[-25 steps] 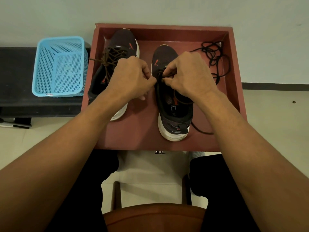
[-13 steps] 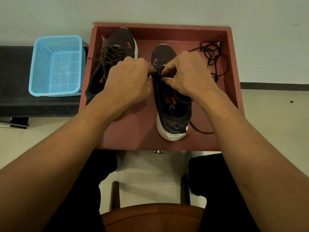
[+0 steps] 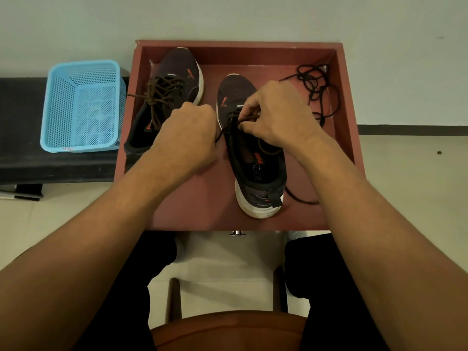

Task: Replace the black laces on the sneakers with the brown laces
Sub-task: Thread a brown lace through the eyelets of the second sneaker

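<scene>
The brown lace (image 3: 229,127) is thin, limp cord running across the right-hand sneaker (image 3: 249,148) in the red tray (image 3: 202,211). The left hand (image 3: 187,138) and right hand (image 3: 276,115) each pinch it; grip near the stiff tip for threading.

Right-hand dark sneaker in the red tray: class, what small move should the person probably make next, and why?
Probably draw the brown lace taut leftward with the left hand. It runs from that fist to the right hand, pinching it at the right-hand dark sneaker's lower eyelets; the upper eyelets look unlaced.
</scene>
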`<action>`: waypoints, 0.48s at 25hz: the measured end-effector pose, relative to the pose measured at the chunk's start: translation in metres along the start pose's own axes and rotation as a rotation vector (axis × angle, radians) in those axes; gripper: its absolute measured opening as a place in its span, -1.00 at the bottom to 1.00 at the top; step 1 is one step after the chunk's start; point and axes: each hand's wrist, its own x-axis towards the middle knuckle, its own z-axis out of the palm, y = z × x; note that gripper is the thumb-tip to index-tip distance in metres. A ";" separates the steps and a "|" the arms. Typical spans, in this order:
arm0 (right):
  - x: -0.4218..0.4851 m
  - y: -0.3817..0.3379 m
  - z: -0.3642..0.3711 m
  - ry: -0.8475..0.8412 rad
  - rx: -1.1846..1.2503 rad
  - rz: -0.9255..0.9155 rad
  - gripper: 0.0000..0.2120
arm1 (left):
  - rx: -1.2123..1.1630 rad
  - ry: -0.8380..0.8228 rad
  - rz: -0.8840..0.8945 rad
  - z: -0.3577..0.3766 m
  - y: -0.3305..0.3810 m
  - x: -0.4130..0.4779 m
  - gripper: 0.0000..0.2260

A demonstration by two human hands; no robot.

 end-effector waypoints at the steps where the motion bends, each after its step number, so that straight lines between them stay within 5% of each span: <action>1: 0.000 0.000 0.000 0.000 -0.008 -0.006 -0.90 | -0.016 0.032 0.014 0.000 0.001 0.000 -0.85; 6: 0.000 0.000 -0.001 -0.002 -0.013 -0.019 -0.84 | -0.200 0.117 0.066 -0.005 0.006 0.003 -0.81; 12: 0.000 0.003 -0.006 -0.036 0.022 0.013 -0.87 | -0.141 -0.091 0.109 -0.019 -0.004 -0.005 -0.50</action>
